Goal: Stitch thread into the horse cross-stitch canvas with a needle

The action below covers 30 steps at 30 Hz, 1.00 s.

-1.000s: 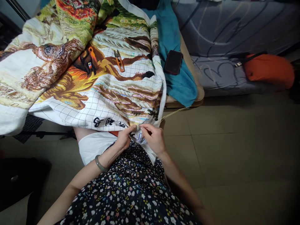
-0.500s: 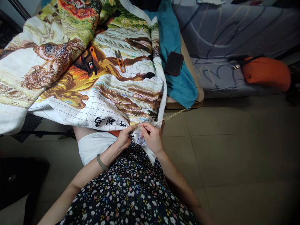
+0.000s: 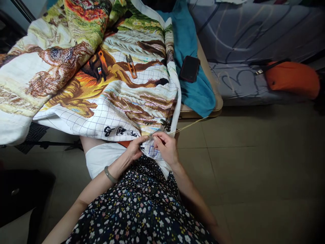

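A large cross-stitch cloth with a gridded white ground and a stitched picture drapes over my lap. My left hand is closed on its near edge, thumb on top, beside black stitched characters. Close by on the right, my right hand pinches its thumb and forefinger together at the cloth; what lies between the tips is too small to make out. Pale yellow thread stretches from beside my right hand toward the bed's corner. Orange-handled thread snips lie on the cloth, away from both hands.
A dark phone rests on a teal cloth at the bed's edge. Farther right, an orange bag sits on a grey patterned cover. Tiled floor shows at the right.
My right hand has shifted slightly right, away from my left fingertips, baring more of the blue-marked cloth below. My left hand keeps its hold. The whole view has moved slightly.
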### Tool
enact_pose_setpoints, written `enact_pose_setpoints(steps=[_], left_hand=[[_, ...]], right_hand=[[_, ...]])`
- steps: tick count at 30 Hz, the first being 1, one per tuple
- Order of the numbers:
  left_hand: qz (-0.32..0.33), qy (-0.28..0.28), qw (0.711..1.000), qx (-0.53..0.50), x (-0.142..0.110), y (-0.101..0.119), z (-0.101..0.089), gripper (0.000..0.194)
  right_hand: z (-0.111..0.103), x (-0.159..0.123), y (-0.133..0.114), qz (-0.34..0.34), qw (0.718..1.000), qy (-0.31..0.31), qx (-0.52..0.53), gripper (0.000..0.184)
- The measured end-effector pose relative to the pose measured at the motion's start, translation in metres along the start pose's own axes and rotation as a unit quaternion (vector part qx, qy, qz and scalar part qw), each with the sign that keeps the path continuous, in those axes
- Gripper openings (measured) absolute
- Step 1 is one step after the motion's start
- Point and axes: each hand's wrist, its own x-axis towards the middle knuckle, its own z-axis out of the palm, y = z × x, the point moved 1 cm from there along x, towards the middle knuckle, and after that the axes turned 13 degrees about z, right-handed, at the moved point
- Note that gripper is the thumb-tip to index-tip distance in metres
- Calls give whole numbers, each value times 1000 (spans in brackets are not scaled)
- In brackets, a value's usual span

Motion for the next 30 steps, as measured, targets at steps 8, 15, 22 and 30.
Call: enact_pose_setpoints(steps=[8, 15, 22, 30], left_hand=[[31, 17, 999, -13, 0, -5, 2, 30], [33, 26, 999, -18, 1, -7, 2, 26], [55, 30, 998, -7, -2, -8, -1, 29], [10, -3, 1000, 12, -2, -4, -8, 30]], right_hand=[[0, 0, 2, -3, 1000, 3, -19, 20], [-2, -1, 2, -15, 999, -8, -32, 20], [0, 0, 1, -43, 996, -2, -78, 21], [0, 0, -2, -50, 994, 3, -102, 20]])
